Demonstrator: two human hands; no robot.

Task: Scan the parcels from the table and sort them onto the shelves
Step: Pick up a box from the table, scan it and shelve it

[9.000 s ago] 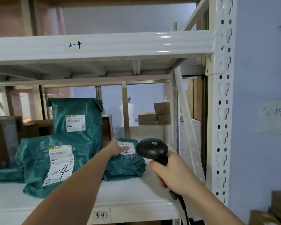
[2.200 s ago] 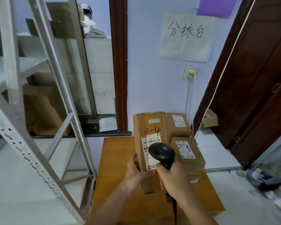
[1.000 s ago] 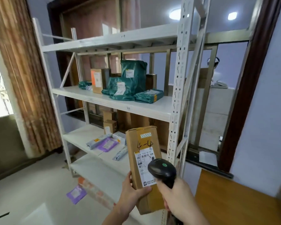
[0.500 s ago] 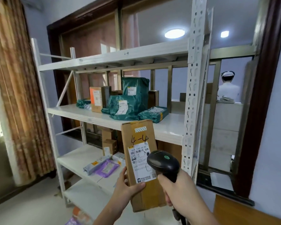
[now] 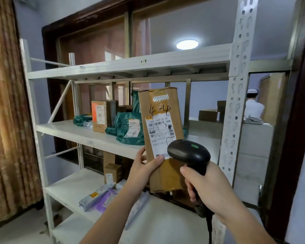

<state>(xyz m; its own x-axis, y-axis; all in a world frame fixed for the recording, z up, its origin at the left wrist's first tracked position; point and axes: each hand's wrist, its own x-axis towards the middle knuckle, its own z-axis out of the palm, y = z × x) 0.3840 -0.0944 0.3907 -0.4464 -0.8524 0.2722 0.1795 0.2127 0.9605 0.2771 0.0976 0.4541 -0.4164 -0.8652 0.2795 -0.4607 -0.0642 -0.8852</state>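
Observation:
A tall brown cardboard parcel (image 5: 161, 106), marked "4-4" by hand and carrying a white label, stands upright in front of the white shelf unit (image 5: 236, 95). My left hand (image 5: 144, 169) grips its lower left edge, thumb across the label. My right hand (image 5: 203, 184) holds the handle of a black barcode scanner (image 5: 188, 152), whose head sits just before the parcel's lower right part and covers it. The scanner's cable hangs down below my wrist.
The middle shelf (image 5: 81, 132) carries green bag parcels (image 5: 128, 128) and an orange-labelled box (image 5: 99, 116). Lower shelves hold a small box (image 5: 112, 172) and purple and grey mailers (image 5: 99, 198). A curtain (image 5: 7, 111) hangs at left. A person in white (image 5: 253, 107) stands behind the rack.
I have stepped closer to the rack and raised the view; the parcel and scanner now stand higher, level with the middle shelf. Both grips are unchanged.

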